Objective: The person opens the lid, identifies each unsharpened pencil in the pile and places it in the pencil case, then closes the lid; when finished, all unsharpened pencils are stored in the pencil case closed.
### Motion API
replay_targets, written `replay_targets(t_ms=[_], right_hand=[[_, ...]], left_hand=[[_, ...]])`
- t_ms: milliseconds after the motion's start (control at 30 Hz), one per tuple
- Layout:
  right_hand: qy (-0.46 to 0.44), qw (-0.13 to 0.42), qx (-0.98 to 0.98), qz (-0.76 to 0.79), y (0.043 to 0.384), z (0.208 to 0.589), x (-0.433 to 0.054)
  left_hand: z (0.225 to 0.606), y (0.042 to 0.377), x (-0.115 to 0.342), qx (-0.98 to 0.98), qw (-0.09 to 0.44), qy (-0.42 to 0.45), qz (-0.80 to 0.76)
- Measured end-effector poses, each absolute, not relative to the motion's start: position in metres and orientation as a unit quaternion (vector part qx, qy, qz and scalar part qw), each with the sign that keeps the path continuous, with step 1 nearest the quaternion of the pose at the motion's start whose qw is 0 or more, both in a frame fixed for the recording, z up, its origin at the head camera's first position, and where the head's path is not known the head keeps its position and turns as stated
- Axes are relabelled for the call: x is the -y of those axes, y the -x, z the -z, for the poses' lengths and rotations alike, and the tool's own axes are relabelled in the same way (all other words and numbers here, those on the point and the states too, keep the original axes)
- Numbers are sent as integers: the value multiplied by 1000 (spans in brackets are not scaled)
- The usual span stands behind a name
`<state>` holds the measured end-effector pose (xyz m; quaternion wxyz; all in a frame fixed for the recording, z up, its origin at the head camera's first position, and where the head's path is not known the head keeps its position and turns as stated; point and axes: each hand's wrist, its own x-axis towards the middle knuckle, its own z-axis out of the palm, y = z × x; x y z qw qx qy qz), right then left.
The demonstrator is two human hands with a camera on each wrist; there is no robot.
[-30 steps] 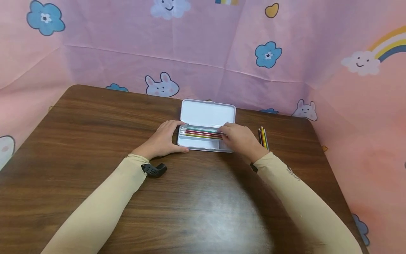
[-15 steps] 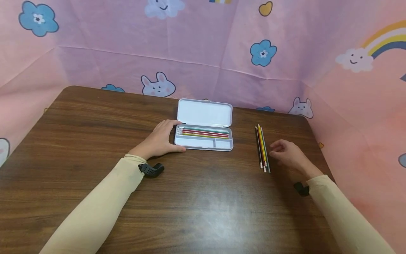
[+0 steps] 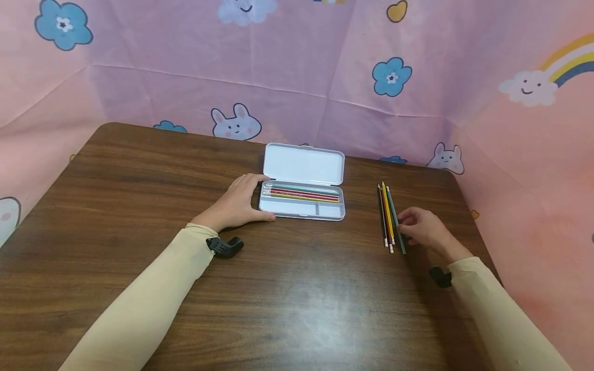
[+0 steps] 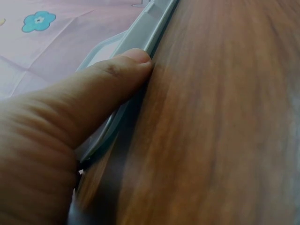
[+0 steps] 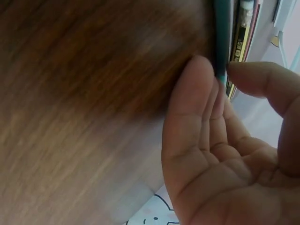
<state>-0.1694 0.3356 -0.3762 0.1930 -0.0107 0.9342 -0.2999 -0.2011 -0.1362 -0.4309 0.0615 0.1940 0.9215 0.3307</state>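
Observation:
A white pencil case (image 3: 289, 208) lies open, its lid (image 3: 303, 164) tipped back. Several pencils (image 3: 303, 194), green, red and yellow, lie side by side in its long rear compartment. My left hand (image 3: 234, 203) grips the case's left end, with the thumb (image 4: 117, 72) along the front edge and fingers at the back corner. To the right, my right hand (image 3: 426, 229) pinches a green pencil (image 3: 401, 247) between thumb and fingertips; the right wrist view shows the pencil's green shaft (image 5: 221, 37) there. Just left of it lie several loose pencils (image 3: 388, 216), black, red and yellow.
The brown wooden table (image 3: 287, 288) carries everything. A pink patterned cloth (image 3: 297, 67) hangs along its back and right sides. The case's front row has a long compartment and a small one (image 3: 330, 210) at the right.
My right hand has gone from the pencil case to the loose pencils and taken hold of the green one, whose near end has swung slightly right, away from the others. My left hand stays at the case.

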Motion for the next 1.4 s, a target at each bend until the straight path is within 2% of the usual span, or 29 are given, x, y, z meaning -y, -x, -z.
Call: replay_targets(t_ms=[500, 1400], right_hand=[[-16, 185, -943, 276, 168, 375, -335], [2, 148, -963, 224, 162, 376, -336]], left_hand=[[430, 202, 136, -922, 67, -196, -329], [431, 202, 136, -922, 68, -195, -327]])
